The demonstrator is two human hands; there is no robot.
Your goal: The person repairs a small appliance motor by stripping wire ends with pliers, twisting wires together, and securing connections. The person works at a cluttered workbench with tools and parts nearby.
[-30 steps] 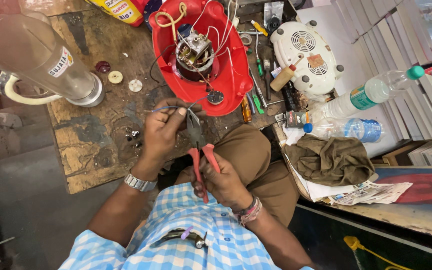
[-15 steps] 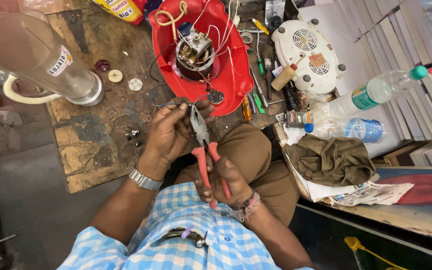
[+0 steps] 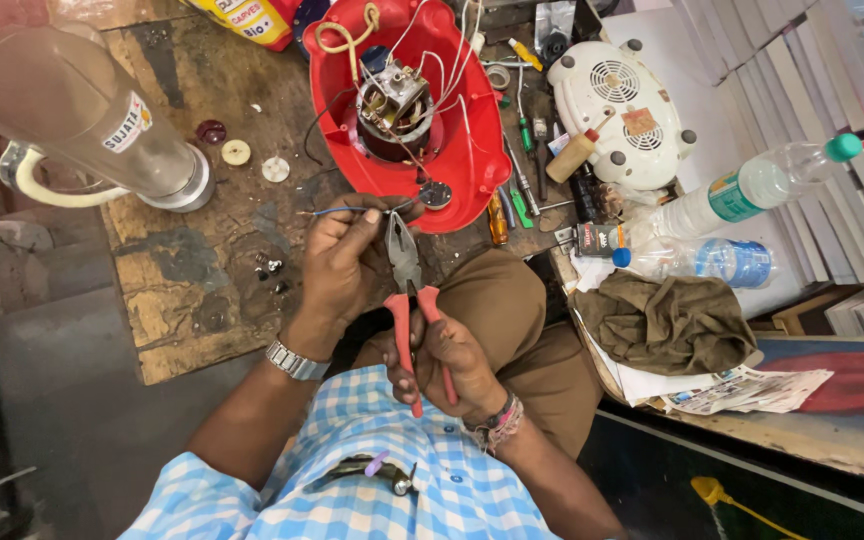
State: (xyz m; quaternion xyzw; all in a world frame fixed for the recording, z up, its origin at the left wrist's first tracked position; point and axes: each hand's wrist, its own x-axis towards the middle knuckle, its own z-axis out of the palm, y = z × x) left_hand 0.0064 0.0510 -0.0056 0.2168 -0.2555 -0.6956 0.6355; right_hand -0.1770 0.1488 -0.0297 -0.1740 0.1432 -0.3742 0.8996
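My right hand [image 3: 452, 355] grips the red handles of a pair of pliers [image 3: 407, 275], jaws pointing up toward my left hand. My left hand [image 3: 347, 260] pinches a thin blue wire [image 3: 327, 211] that sticks out to the left, and the plier jaws meet it at my fingertips. Just beyond my hands lies an upturned red appliance base [image 3: 452, 150] with its motor [image 3: 392, 95] and loose white wires exposed.
A clear jar with a white handle [image 3: 92, 120] stands at the left on the worn wooden board [image 3: 192, 290]. Small screws [image 3: 270, 270] and round caps lie on it. Screwdrivers [image 3: 517, 175], a white appliance base [image 3: 622, 100], two plastic bottles [image 3: 742, 190] and an olive cloth [image 3: 667, 320] sit right.
The pliers have shifted slightly right and upward, jaws closing in on the wire at my left fingertips. My left hand has lifted a little toward the red base.
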